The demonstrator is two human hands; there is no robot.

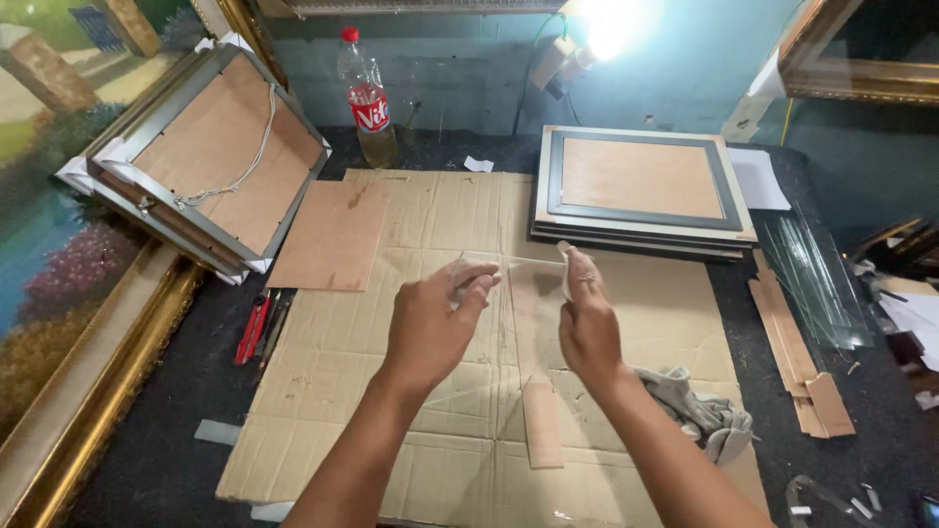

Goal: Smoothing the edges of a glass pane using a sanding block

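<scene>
A clear glass pane [509,323] is held up at an angle over the middle of the worktop, above a large sheet of flattened cardboard [391,323]. The left hand [430,323] has its grip closed on the upper left edge of the pane, with the fingers folded over it. The right hand [587,328] pinches the top edge of the pane between thumb and fingers; something small and pale sits at its fingertips, but I cannot tell what it is.

Under the pane, a narrow strip of brown board [541,425] lies on the cardboard. Just beside the right wrist there is a crumpled grey cloth [699,411]. Behind the hands, a stack of picture frames [641,191] lies back side up. To the left of it lies a thin brown backing board [333,235], and further left another frame with a hanging cord [210,156] leans tilted. A plastic bottle with a red cap [367,98] stands near the wall. More glass sheets [817,274] rest at the right edge.
</scene>
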